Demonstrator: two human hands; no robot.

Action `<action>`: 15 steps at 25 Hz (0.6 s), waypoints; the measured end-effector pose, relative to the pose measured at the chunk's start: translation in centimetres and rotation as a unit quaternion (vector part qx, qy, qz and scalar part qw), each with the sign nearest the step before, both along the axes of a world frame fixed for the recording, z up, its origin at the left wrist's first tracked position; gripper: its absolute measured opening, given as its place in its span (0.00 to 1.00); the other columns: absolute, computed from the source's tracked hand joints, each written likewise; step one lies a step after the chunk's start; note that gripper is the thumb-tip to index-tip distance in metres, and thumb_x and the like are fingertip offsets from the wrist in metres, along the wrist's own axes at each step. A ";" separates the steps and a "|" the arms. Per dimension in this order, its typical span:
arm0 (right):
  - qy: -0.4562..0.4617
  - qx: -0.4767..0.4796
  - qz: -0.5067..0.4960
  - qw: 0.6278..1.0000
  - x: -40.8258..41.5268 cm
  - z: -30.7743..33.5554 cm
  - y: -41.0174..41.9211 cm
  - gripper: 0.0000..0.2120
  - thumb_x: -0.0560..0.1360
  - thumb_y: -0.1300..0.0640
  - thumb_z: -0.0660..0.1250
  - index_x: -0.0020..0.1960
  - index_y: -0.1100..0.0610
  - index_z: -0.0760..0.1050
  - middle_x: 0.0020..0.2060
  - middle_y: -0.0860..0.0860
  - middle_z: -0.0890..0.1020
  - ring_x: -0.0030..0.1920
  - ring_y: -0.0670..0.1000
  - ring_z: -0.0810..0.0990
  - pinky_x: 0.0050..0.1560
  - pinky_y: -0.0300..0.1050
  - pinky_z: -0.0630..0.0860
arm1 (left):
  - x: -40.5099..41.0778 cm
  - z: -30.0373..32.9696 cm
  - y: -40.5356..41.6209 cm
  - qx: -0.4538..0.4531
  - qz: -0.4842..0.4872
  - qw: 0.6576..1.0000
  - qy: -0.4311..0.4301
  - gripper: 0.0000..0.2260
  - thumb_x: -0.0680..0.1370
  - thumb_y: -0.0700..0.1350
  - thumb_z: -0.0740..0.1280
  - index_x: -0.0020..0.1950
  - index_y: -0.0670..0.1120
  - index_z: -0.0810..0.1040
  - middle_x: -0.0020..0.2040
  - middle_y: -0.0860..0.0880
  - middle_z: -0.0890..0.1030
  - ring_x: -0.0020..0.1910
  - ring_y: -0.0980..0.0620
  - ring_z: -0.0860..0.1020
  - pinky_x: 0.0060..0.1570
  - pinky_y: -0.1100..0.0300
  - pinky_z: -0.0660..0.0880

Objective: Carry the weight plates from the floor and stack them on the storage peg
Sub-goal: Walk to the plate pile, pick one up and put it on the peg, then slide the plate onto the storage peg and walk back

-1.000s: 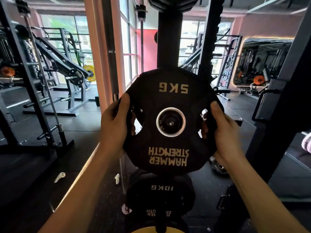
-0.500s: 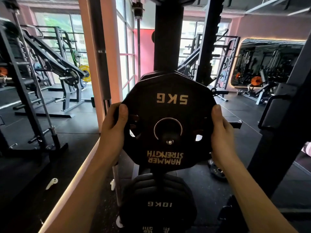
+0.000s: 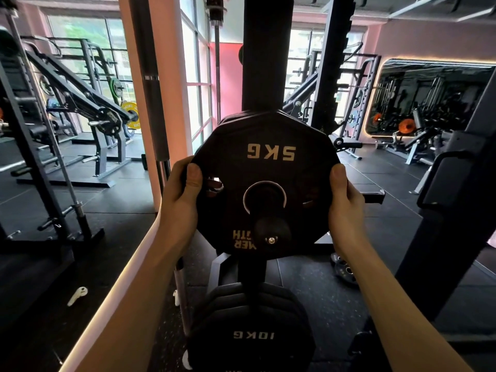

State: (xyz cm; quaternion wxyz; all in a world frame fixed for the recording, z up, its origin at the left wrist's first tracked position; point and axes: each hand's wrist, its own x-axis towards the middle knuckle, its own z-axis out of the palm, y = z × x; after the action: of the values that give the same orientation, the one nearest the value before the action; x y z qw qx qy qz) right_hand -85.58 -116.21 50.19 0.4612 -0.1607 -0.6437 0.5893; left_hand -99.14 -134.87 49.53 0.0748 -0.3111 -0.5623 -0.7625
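Two hands of mine hold the 5 kg plate (image 3: pixel 268 167) in the middle of the frame: my left hand (image 3: pixel 182 200) closes on its left edge and my right hand (image 3: pixel 346 208) on its right edge. The storage peg (image 3: pixel 272 232) passes through its centre hole. Below, at the bottom of the frame, the 10 kg plate (image 3: pixel 252 334) hangs on the rack. Farther, at lower right, another plate (image 3: pixel 345 271) lies on the floor.
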 end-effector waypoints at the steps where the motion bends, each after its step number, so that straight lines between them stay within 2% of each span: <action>1: 0.000 0.006 0.004 1.000 -0.1 -0.1 0.1 0.20 0.72 0.34 0.56 0.44 0.48 0.79 0.35 0.42 0.85 0.39 0.39 0.83 0.38 0.30 0.77 | -0.1 0.0 0.0 -0.004 -0.003 1.000 -0.001 0.10 0.78 0.56 0.59 0.53 0.56 0.76 0.48 0.52 0.81 0.51 0.51 0.79 0.55 0.56 0.76; 4: -0.004 0.012 0.012 1.000 -0.3 -0.5 0.4 0.19 0.79 0.39 0.55 0.46 0.50 0.78 0.33 0.43 0.84 0.37 0.39 0.83 0.37 0.31 0.77 | -0.3 0.1 -0.2 -0.020 0.001 1.000 0.010 0.09 0.79 0.58 0.59 0.53 0.58 0.75 0.50 0.47 0.80 0.51 0.49 0.79 0.55 0.54 0.75; 6: -0.024 0.018 0.014 0.999 -0.2 -0.6 0.4 0.23 0.80 0.39 0.54 0.50 0.57 0.77 0.34 0.48 0.83 0.35 0.42 0.82 0.35 0.33 0.77 | 0.2 0.3 -0.4 -0.056 0.015 0.998 0.028 0.08 0.82 0.56 0.57 0.55 0.56 0.73 0.50 0.49 0.79 0.50 0.56 0.79 0.53 0.60 0.75; 8: -0.047 0.027 0.022 0.998 0.3 -0.4 0.3 0.23 0.80 0.38 0.54 0.55 0.55 0.75 0.41 0.46 0.83 0.39 0.40 0.81 0.40 0.33 0.75 | 1.1 0.4 -0.7 -0.109 0.042 0.992 0.039 0.09 0.84 0.53 0.53 0.59 0.52 0.70 0.52 0.51 0.78 0.52 0.59 0.77 0.56 0.60 0.74; 10: -0.071 0.042 0.035 0.996 1.1 -0.9 0.2 0.18 0.80 0.38 0.55 0.59 0.50 0.71 0.49 0.41 0.79 0.48 0.36 0.78 0.45 0.32 0.72 | 1.7 0.2 -1.2 -0.183 0.117 0.974 0.066 0.15 0.84 0.53 0.53 0.67 0.49 0.69 0.60 0.48 0.75 0.60 0.52 0.74 0.63 0.54 0.70; 12: -0.098 0.064 0.028 0.993 2.0 -2.2 0.0 0.14 0.80 0.41 0.59 0.60 0.48 0.69 0.51 0.41 0.78 0.53 0.38 0.77 0.50 0.35 0.73 | 2.4 -0.8 -2.0 -0.222 0.170 0.956 0.089 0.18 0.84 0.53 0.55 0.73 0.49 0.66 0.64 0.45 0.71 0.63 0.51 0.71 0.66 0.55 0.67; 13: -0.106 0.069 0.020 0.992 2.5 -3.1 -0.1 0.12 0.80 0.43 0.60 0.59 0.48 0.69 0.51 0.42 0.78 0.54 0.42 0.79 0.52 0.39 0.75 | 3.1 -1.6 -2.5 -0.218 0.170 0.957 0.089 0.19 0.84 0.52 0.56 0.75 0.51 0.65 0.65 0.46 0.70 0.63 0.53 0.71 0.66 0.58 0.67; 15: -0.109 0.051 0.014 0.993 3.9 -5.0 -0.8 0.12 0.80 0.44 0.62 0.59 0.48 0.69 0.52 0.44 0.79 0.55 0.47 0.80 0.53 0.47 0.79 | 5.0 -3.2 -3.6 -0.199 0.151 0.966 0.067 0.21 0.83 0.51 0.59 0.76 0.54 0.63 0.65 0.49 0.69 0.58 0.65 0.73 0.61 0.69 0.69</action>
State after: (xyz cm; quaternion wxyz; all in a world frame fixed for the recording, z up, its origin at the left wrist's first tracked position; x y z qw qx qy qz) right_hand -81.67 -117.00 45.15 0.3873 -0.1912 -0.7216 0.5410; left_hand -94.13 -138.47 46.31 0.1635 -0.2818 -0.7366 -0.5927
